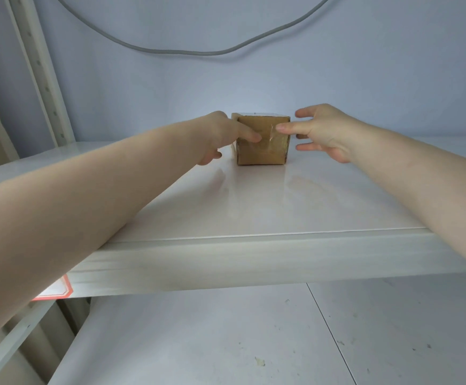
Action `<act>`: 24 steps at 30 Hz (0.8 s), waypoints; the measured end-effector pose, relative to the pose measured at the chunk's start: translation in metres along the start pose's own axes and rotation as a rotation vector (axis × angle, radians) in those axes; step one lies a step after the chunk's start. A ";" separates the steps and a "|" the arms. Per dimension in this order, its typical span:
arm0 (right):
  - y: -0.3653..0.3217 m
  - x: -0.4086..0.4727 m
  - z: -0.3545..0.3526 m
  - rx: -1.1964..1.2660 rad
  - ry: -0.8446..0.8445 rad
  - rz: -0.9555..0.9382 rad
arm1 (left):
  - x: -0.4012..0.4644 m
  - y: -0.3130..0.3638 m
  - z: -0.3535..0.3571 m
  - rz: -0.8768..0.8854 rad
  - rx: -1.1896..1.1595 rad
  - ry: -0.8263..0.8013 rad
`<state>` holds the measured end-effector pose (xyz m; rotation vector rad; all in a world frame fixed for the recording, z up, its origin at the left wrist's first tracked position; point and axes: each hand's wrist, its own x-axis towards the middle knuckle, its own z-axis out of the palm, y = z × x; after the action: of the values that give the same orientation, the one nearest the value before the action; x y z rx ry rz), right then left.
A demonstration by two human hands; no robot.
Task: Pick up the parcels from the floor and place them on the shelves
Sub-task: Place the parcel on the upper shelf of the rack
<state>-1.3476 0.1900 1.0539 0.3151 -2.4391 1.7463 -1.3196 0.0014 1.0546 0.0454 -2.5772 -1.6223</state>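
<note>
the parcel (262, 140) sits on the white shelf (254, 207), far back, right between both hands. left hand (220, 137) rests against its near left corner, a finger laid on the front face, not clenched. right hand (320, 132) hangs just off the right side, fingers spread and released, one fingertip at the front edge. the box looks roughly cubic, no clear long axis. left hand is nearer.

Pale blue wall (365, 65), sagging grey cable (187, 52), white tiled floor (226, 343).
</note>
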 end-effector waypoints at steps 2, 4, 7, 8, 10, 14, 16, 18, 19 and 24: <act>-0.008 -0.006 -0.007 -0.025 0.054 -0.003 | -0.008 0.005 -0.007 -0.013 0.015 0.017; -0.020 -0.019 -0.011 -0.052 0.088 -0.019 | -0.018 0.007 -0.014 -0.008 0.011 0.053; -0.033 -0.050 -0.011 -0.028 0.046 -0.067 | -0.039 0.005 -0.023 0.008 -0.050 0.097; -0.036 -0.062 -0.009 -0.005 0.009 -0.083 | -0.049 0.004 -0.024 0.015 -0.087 0.113; -0.037 -0.084 -0.004 0.059 -0.076 -0.108 | -0.074 0.003 -0.026 0.025 -0.170 0.121; -0.037 -0.120 0.010 0.170 -0.216 -0.156 | -0.128 0.003 -0.021 0.070 -0.332 0.155; -0.038 -0.137 0.015 0.243 -0.280 -0.177 | -0.158 0.001 -0.014 0.099 -0.380 0.209; -0.037 -0.157 0.019 0.327 -0.346 -0.196 | -0.190 -0.006 -0.005 0.128 -0.427 0.284; -0.035 -0.170 0.020 0.371 -0.382 -0.201 | -0.208 -0.011 0.000 0.140 -0.456 0.323; -0.004 -0.239 0.038 0.496 -0.634 -0.149 | -0.306 -0.056 0.033 0.093 -0.615 0.564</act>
<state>-1.1144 0.1753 0.9927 1.2322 -2.1740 2.4399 -1.0200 0.0302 0.9704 0.2829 -1.5915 -1.9390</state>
